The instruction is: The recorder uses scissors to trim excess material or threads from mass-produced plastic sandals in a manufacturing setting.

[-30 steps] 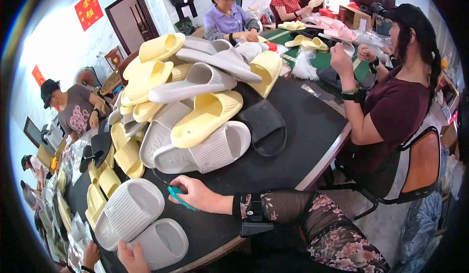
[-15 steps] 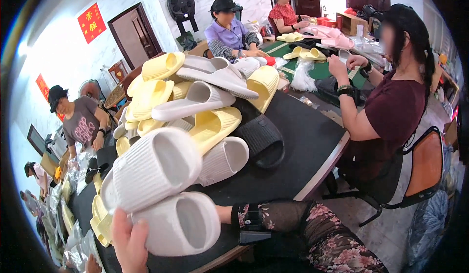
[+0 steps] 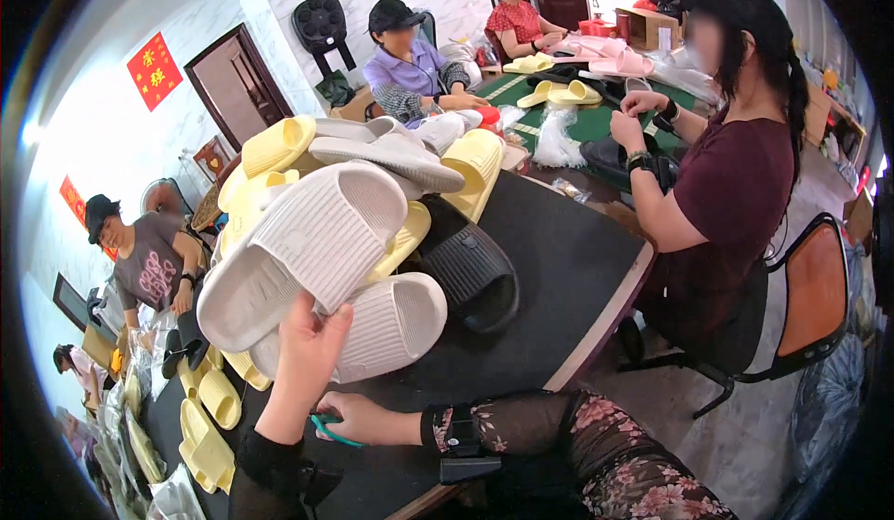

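A pale grey slipper (image 3: 312, 241) with a ribbed strap is held up by my left hand (image 3: 312, 348), whose fingers and thumb close on its side edge. A second pale grey slipper (image 3: 396, 324) lies just beneath, touching that hand; whether it is gripped too, I cannot tell. Lower down, my right hand (image 3: 358, 419) is closed round a thin, curved teal thing (image 3: 333, 432) over the black tabletop; most of it is hidden by the fingers. Behind the held slippers rises a heap of yellow slippers (image 3: 279, 145) and grey ones (image 3: 391, 152).
A black slipper (image 3: 470, 269) lies right of the heap on the black table (image 3: 559, 259). Yellow slippers (image 3: 207, 441) lie at the left, near clear plastic bags (image 3: 177, 492). A person in maroon (image 3: 736, 185) sits at the right on an orange-backed chair (image 3: 808, 306); other people work farther back.
My left hand has moved up and right with the pale slippers, which have swung toward the heap. My right hand, hidden before behind the slippers, now shows with the teal thing.
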### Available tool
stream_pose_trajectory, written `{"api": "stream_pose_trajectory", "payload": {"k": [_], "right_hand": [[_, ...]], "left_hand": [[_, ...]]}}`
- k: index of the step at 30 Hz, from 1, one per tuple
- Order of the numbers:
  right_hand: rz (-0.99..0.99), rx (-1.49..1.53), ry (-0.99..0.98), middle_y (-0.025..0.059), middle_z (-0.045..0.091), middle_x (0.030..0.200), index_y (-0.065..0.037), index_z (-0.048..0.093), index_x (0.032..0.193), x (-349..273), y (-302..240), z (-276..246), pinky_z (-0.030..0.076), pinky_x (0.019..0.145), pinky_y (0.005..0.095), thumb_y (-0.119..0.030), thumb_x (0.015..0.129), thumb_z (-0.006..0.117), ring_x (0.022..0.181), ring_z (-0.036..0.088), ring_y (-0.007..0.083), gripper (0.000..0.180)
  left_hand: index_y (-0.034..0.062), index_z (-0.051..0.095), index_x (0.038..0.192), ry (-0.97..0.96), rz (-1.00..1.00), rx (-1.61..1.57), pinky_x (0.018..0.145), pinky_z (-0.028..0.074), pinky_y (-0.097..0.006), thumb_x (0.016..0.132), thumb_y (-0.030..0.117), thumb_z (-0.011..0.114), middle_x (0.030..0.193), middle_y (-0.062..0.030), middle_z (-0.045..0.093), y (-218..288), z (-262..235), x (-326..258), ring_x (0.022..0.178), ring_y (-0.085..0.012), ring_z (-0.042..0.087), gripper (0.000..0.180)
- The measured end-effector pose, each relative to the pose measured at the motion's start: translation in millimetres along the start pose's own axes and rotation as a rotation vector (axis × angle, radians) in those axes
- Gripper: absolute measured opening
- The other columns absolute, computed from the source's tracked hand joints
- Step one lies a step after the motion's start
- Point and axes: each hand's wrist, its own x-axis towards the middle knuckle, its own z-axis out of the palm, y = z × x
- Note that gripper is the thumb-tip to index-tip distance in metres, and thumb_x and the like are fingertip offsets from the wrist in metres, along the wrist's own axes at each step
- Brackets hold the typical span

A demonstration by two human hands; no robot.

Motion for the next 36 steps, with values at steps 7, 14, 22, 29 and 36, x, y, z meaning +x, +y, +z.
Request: {"api": "stream_pose_trajectory", "payload": {"k": [7,14,22,29,36], "right_hand": [[-0.058,0.029,-0.012,0.0223,0.065,0.091,0.004,0.057,0.102,1.6,9.5,5.2,0.049,0.070,0.0375,-0.025,0.076,0.071,0.081,0.065,0.0302,0.041],[-0.059,-0.069,-0.030,0.0234,0.064,0.095,0.006,0.056,0.105,2.5,13.1,0.7,0.050,0.072,0.0372,-0.023,0.074,0.072,0.083,0.065,0.0294,0.044],[0.203,-0.205,-0.218,0.0178,0.065,0.079,0.005,0.059,0.099,0.5,-18.7,-5.9,0.050,0.055,0.0387,-0.027,0.073,0.072,0.060,0.063,0.0268,0.044],[-0.082,-0.016,0.009,0.0159,0.064,0.077,0.003,0.058,0.095,5.2,21.1,15.6,0.048,0.051,0.0365,-0.023,0.074,0.070,0.059,0.062,0.0237,0.036],[0.043,0.015,-0.063,0.0160,0.064,0.076,0.004,0.058,0.094,-0.1,-4.5,4.9,0.048,0.057,0.0371,-0.022,0.074,0.070,0.058,0.061,0.0238,0.035]], "left_hand": [[-0.0051,0.050,0.119,0.054,0.050,0.088,0.080,0.047,-0.029,0.089,0.011,0.061,0.107,-0.0122,0.063,-19.7,3.4,28.3,0.094,-0.0135,0.058,0.036],[-0.0016,0.052,0.120,0.090,0.037,-0.055,0.083,0.045,-0.028,0.087,0.008,0.060,0.109,-0.0106,0.063,-45.3,11.5,68.9,0.094,-0.0136,0.057,0.035],[-0.0015,0.056,0.115,0.119,0.037,0.085,0.084,0.044,-0.030,0.087,0.012,0.059,0.101,-0.0079,0.065,-49.3,13.5,106.5,0.092,-0.0139,0.057,0.031],[-0.0024,0.059,0.112,0.026,-0.121,0.037,0.083,0.044,-0.028,0.089,0.015,0.059,0.100,-0.0053,0.065,-35.7,19.3,120.2,0.091,-0.0117,0.056,0.029],[-0.0025,0.059,0.112,-0.007,-0.058,0.010,0.080,0.044,-0.027,0.090,0.015,0.059,0.098,-0.0042,0.064,-32.6,17.7,113.3,0.087,-0.0094,0.055,0.028]]}}
